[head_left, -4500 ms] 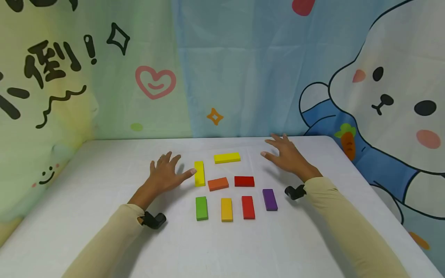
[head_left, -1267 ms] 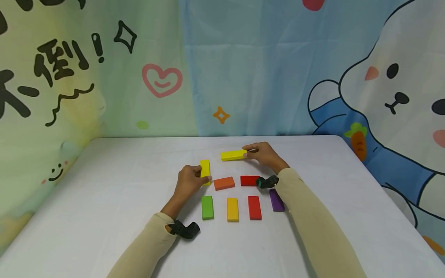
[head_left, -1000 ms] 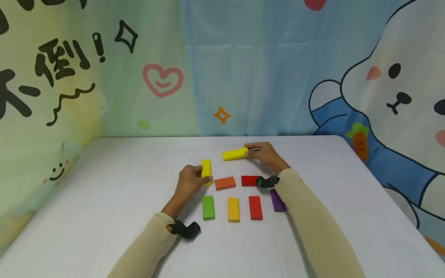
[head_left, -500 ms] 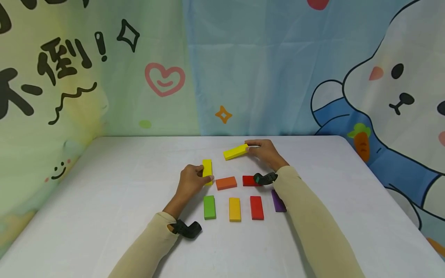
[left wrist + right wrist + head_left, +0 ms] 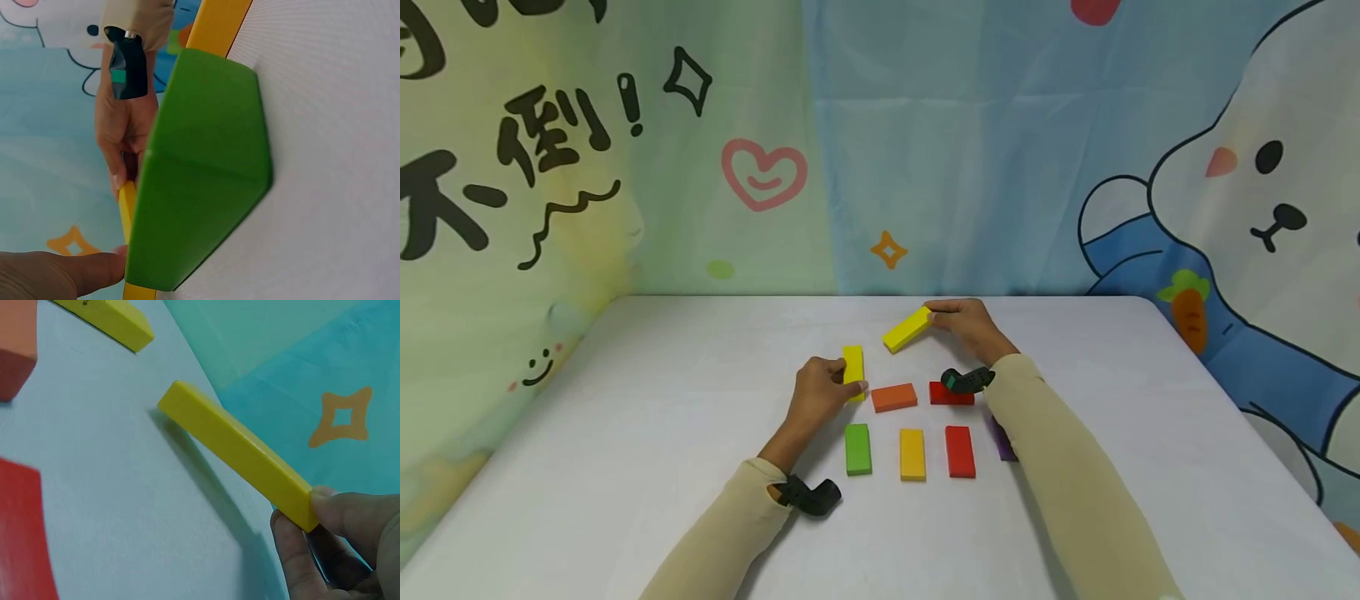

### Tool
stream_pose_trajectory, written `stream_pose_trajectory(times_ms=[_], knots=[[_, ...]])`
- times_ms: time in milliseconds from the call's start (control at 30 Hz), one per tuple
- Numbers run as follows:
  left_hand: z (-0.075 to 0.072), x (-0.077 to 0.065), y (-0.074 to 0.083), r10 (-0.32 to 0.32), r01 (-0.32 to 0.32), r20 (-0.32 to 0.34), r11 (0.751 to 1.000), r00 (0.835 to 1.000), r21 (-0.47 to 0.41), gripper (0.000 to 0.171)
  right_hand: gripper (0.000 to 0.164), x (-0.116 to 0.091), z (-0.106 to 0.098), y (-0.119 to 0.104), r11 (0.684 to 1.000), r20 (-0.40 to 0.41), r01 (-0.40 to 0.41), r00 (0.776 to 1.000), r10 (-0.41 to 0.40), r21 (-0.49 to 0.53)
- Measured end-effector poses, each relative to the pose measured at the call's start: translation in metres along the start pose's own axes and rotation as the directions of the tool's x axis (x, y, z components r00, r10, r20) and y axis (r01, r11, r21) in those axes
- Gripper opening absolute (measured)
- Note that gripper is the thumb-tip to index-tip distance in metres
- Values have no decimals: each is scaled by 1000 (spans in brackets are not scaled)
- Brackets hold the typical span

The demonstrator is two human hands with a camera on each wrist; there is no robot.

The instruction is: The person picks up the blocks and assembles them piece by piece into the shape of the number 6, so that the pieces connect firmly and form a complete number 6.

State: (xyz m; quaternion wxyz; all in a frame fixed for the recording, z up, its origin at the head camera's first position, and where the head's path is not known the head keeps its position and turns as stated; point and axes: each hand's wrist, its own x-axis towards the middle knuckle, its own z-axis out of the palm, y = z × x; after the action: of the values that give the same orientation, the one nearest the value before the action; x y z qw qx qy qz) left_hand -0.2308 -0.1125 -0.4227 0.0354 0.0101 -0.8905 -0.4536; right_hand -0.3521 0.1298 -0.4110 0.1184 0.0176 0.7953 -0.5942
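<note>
My left hand (image 5: 818,390) holds an upright-lying yellow block (image 5: 853,363) at the left of the group, thumb at its near end and fingers along its left side. Farther back, my right hand (image 5: 967,323) pinches one end of a second yellow block (image 5: 907,330) between thumb and fingers. In the right wrist view this block (image 5: 240,456) is raised off the white table, with its shadow falling apart beneath it. A green block (image 5: 200,144) fills the middle of the left wrist view, hiding most of what the left hand holds; the left thumb (image 5: 94,272) shows beside it.
An orange block (image 5: 894,398) and a red block (image 5: 951,394) lie between the hands. Nearer stand in a row the green block (image 5: 858,450), an amber block (image 5: 912,455), another red block (image 5: 960,452) and a purple block (image 5: 1002,440), partly behind the right sleeve. A printed cloth (image 5: 970,167) hangs behind.
Both hands were spread and empty at first, then took hold of the yellow blocks. My right hand has since lifted and turned its block's right end up; the left hand stays put.
</note>
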Motion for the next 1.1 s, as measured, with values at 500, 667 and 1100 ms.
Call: stream_pose_trajectory(times_ms=[500,667,1100], knots=[[-2,-1,1,-6,6,6,1000,1000,14,59,38,9,15,-4,992,-2,30,1000,-30,125],[2,0,0,-11,11,8,1000,1000,4,59,37,12,21,-4,992,-6,30,1000,-29,123],[2,-1,0,-1,1,-1,1000,1000,7,59,35,19,36,-5,995,-7,32,999,-31,96]])
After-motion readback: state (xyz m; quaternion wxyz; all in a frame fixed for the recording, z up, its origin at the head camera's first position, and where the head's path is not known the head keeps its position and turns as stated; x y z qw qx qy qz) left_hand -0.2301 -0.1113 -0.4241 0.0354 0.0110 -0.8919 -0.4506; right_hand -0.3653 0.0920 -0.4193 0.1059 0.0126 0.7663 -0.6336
